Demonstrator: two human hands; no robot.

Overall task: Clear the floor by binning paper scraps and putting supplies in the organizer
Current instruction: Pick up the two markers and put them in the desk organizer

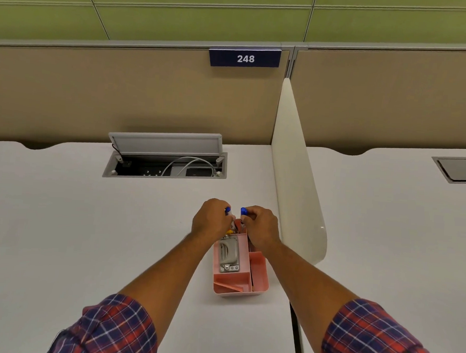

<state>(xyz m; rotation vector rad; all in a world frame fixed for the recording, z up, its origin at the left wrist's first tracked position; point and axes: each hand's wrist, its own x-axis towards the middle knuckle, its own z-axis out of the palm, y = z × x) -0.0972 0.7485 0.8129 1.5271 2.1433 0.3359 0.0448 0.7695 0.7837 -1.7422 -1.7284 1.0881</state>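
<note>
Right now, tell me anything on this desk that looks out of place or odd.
The cable hatch at the back of the desk stands propped open, a white cable looped inside. Otherwise nothing: the pink organizer sits upright and unspilled.

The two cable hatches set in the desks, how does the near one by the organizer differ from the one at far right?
The left cable hatch has its lid raised, showing a white cable and sockets; the right cable hatch is closed flat. The left one shows whole, the right one is cut by the frame edge. Both are grey, recessed rectangles.
</note>
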